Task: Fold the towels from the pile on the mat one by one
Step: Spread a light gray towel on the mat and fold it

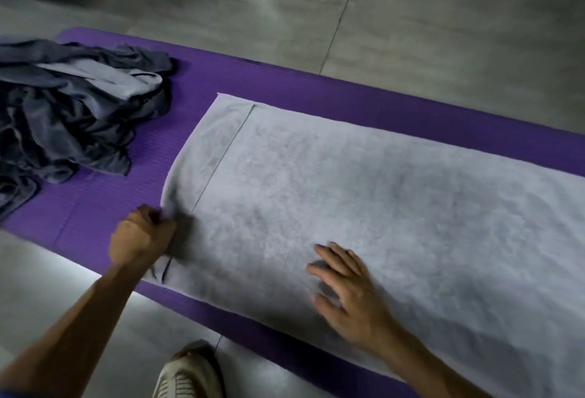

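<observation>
Head view: we look down at our 2 hands over a towel (364,195) laid on a mat (202,81), on a grey floor (443,17).
Towel: light grey, spread flat along the mat, long side running left to right; its right end runs out of frame. Left end is doubled back in a narrow flap w/ a straight hem line across it.
Left hand (139,236): fingers curled tight, gripping the towel's left edge near its near-left corner. Fabric bunches + darkens in a crease right by the knuckles; edge is lifted a bit there.
Right hand (345,290): fingers straight + slightly spread, palm down, resting flat on the towel near its near edge. Holds nothing. A bit blurred, so we can't tell how hard it presses.
Hands: well apart, both on the near-left part of the towel.
Mat: purple, ribbed, lies diagonally across the floor; shows around the towel on the far, left + near sides.
Pile (69,112): crumpled towels, mostly dark grey w/ one lighter grey piece on top, on the mat's far-left end, apart from the flat towel; purple strip shows between them.
Shoe (186,375): pale, at bottom edge, on the floor just beside the mat's near side.
Floor: grey tiles w/ thin joint lines.
</observation>
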{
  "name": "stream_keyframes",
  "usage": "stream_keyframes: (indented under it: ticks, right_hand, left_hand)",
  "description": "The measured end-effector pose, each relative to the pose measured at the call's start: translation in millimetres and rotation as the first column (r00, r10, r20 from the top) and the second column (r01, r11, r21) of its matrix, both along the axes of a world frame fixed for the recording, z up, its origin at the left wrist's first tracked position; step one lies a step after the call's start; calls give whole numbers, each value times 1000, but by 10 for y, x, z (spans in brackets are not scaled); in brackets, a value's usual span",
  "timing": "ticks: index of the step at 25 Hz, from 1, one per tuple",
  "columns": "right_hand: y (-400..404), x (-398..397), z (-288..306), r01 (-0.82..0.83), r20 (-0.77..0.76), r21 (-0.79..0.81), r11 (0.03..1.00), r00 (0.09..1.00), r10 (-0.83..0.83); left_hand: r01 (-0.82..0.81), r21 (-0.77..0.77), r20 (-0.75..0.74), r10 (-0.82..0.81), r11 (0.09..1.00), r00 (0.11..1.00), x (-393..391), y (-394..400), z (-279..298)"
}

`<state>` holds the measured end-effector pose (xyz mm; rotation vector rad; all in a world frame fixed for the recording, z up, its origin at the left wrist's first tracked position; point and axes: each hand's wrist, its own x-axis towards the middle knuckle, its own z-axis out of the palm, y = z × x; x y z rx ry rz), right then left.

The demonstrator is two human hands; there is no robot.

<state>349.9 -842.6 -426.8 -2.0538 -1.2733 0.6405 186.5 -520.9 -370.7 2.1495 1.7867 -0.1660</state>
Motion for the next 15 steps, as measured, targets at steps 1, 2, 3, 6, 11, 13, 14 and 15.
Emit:
stream_keyframes:
  ticks: [1, 2, 3, 6, 11, 13, 14, 15]
  right_hand:
    - [64, 38, 93, 116, -247, 24, 993, 963, -106]
    - [130, 104, 192, 234, -453, 11, 972, 868, -203]
    - [187, 200, 292, 335, -587, -30, 942, 756, -288]
    - [289, 589, 470, 540, -731, -115, 834, 522, -438]
    - [299, 1127, 521, 565, -778, -277, 777, 343, -526]
    - [368, 1243, 493, 543, -776, -332, 772, 308, -550]
    - [430, 1306, 479, 572, -782, -325, 753, 286, -554]
    - [508, 1372, 474, 611, -795, -296, 734, 269, -544]
  left_hand:
    - [80, 60, -25, -78, 995, 997, 136, -211, 88]
    - [180, 114, -30, -178, 977, 984, 281, -458, 161]
    - [289, 156, -28, -289, 944, 957, 433, -738, 216]
    - [581, 170, -61, -580, 796, 812, 848, -1642, 257]
    - [797, 76, -32, -797, 599, 603, 1036, -2827, -42]
    - [782, 89, -63, -780, 617, 622, 887, -2992, -195]
    - [759, 104, -57, -758, 642, 649, 801, -3015, -227]
    - [742, 99, -34, -743, 663, 668, 713, -3026, -239]
